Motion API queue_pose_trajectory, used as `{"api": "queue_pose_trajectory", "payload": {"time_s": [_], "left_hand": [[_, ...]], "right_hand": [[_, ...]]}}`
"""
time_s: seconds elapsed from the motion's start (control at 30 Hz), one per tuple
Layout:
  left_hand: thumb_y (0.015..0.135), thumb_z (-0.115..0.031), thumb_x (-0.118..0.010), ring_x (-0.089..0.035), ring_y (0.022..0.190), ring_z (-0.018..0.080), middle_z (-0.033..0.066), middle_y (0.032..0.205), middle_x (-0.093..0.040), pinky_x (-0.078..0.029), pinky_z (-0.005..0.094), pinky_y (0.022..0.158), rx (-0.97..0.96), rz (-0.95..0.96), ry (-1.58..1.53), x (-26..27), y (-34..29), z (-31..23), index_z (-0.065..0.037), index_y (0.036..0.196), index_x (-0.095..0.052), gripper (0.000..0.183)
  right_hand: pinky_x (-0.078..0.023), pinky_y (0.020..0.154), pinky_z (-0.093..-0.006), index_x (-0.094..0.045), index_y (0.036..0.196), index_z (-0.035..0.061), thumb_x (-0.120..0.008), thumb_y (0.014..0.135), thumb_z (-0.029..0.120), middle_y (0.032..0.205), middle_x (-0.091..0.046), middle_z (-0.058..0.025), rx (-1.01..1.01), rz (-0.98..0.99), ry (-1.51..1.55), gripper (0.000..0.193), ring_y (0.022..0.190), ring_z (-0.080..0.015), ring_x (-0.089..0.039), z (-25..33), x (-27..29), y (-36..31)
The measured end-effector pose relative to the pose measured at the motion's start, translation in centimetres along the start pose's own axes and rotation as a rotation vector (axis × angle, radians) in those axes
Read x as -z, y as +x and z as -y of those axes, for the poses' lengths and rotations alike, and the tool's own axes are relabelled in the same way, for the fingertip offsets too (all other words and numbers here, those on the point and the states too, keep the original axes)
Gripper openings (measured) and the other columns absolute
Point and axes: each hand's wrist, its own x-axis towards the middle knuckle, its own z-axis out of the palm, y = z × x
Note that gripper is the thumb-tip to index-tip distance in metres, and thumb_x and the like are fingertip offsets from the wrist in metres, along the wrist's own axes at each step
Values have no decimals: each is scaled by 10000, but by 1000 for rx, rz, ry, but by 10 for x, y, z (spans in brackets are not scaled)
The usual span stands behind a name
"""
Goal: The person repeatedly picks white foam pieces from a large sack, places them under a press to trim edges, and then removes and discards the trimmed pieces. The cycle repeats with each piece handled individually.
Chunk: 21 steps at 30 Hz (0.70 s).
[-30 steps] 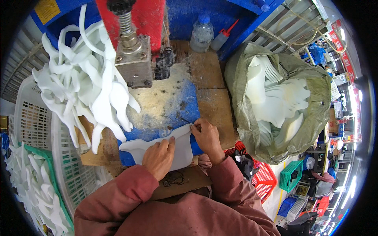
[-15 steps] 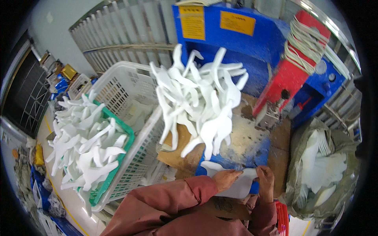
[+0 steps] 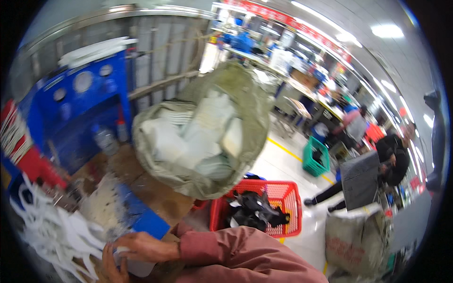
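Note:
At the lower left edge, my right hand [image 3: 147, 247] has its fingers closed on a curved white foam piece [image 3: 140, 269]. My left hand [image 3: 113, 268] is close against it, fingers bent at the same piece; much of the piece is hidden by the hands and sleeve. Left of my hands lies a heap of wavy white foam cutouts [image 3: 56, 231], blurred by motion. A blue plate [image 3: 150, 218] with pale dust beside it lies just beyond my hands.
A red machine arm [image 3: 33, 155] wound with cord stands at far left by a blue frame [image 3: 94, 101]. Ahead are an olive sack [image 3: 252, 113] of white foam sheets and a red basket [image 3: 296, 203] of black scraps. To the right, a person [image 3: 396, 153] stands near a grey board.
The view has swung to the right, so the white and green baskets have left it. The sack, red basket and workshop now show. My hands still hold a white foam piece.

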Motion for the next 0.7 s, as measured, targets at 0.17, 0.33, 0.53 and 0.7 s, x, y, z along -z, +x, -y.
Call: {"api": "queue_pose_trajectory", "payload": {"time_s": [0.17, 0.33, 0.53, 0.7], "left_hand": [[1000, -237, -565, -552, 1229, 512, 326, 1320, -591, -429, 533, 1046, 102, 438, 220, -4, 2, 17, 54, 1392, -545, 488], [952, -217, -625, -599, 1117, 503, 313, 1224, -643, -467, 514, 970, 84, 406, 52, 2, 10, 44, 51, 1341, -589, 473], [1043, -266, -546, -590, 1172, 495, 307, 1349, -592, -507, 468, 950, 124, 577, 121, 18, 8, 53, 55, 1305, -585, 416], [1045, -299, -566, -567, 1253, 475, 272, 1414, -566, -509, 479, 1023, -268, 607, 162, 18, 34, 49, 31, 1343, -586, 446]], "right_hand": [[-539, 773, -461, -556, 1300, -11, -674, 933, 117, 1134, -672, -235, -230, -9, 201, 406, 967, -427, -675, 5, 20, 8], [-532, 744, -443, -535, 1318, -12, -674, 938, 119, 1086, -665, -233, -108, -61, 346, 426, 884, -383, -671, 13, 27, 3], [-495, 765, -381, -536, 1330, -3, -696, 933, 124, 1095, -637, -180, -165, -266, 457, 447, 869, -257, -597, 9, 46, 7], [-466, 768, -340, -544, 1324, 4, -685, 968, 153, 1004, -589, -87, -148, -376, 508, 410, 870, -154, -522, -10, 47, 5]]}}
